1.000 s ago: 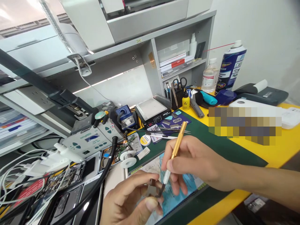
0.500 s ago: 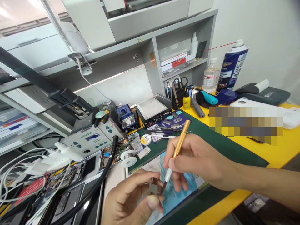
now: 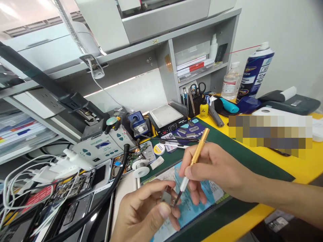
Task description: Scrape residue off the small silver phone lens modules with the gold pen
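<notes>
My left hand [image 3: 146, 210] pinches a small shiny metal piece [image 3: 167, 196] between thumb and fingers; its exact kind is too small to tell. In my right hand [image 3: 214, 168] is a craft knife [image 3: 198, 150] with a gold-coloured handle and silver collar, gripped like a pen. The knife's dark tip points down and left and meets the edge of the metal piece, though I cannot tell how firmly. Both hands are above a blue and white printed mat [image 3: 188, 215] lying on the green work mat [image 3: 242, 159].
A solder spool [image 3: 140, 168], an opened device with circuit boards [image 3: 146, 153] and a hot plate [image 3: 165, 117] stand behind my hands. A black hose [image 3: 123, 164] curves along the left, near tangled white cables [image 3: 15, 174]. A yellow bottle [image 3: 204, 109] and spray can [image 3: 256, 74] stand farther right.
The view has shifted slightly, so the scene sits a little farther right. The metal piece has tilted in my left fingers and shows more shine; the knife tip stays at its edge.
</notes>
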The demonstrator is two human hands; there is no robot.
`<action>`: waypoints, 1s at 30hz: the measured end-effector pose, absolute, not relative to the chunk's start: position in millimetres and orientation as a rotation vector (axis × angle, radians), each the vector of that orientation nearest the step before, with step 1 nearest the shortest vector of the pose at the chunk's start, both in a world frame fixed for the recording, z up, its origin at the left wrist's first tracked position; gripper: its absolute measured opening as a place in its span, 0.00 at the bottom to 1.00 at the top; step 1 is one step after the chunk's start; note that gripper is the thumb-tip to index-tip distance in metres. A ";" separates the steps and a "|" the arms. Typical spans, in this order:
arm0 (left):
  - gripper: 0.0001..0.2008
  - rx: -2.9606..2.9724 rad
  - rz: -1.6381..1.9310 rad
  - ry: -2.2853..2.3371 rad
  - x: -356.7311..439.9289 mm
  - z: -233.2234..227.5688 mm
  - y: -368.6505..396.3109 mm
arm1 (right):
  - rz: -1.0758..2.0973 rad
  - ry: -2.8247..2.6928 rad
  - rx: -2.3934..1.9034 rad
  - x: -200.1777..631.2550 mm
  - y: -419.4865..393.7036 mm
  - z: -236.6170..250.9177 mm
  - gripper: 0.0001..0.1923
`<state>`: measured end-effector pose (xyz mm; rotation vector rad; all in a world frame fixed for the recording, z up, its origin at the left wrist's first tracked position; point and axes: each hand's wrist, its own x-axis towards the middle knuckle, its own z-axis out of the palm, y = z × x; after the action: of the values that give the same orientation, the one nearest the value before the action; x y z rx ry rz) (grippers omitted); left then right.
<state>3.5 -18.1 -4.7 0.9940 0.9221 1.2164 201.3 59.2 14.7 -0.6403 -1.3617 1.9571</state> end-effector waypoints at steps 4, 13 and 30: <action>0.13 0.983 1.156 0.835 -1.5 -4.7 -14.9 | 1.988 -1.365 -0.604 201.5 57.8 14.6 0.08; 0.14 0.975 1.076 0.783 -7.5 -1.4 -13.5 | 2.056 -1.377 -0.513 202.7 54.2 8.8 0.14; 0.13 1.004 1.103 0.708 -12.9 -2.4 -13.3 | 2.027 -1.378 -0.489 202.4 42.5 4.1 0.10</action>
<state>-12.9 -13.3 -2.4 1.0042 0.7078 1.1027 202.4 42.5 4.1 -0.4887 -1.3782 2.0270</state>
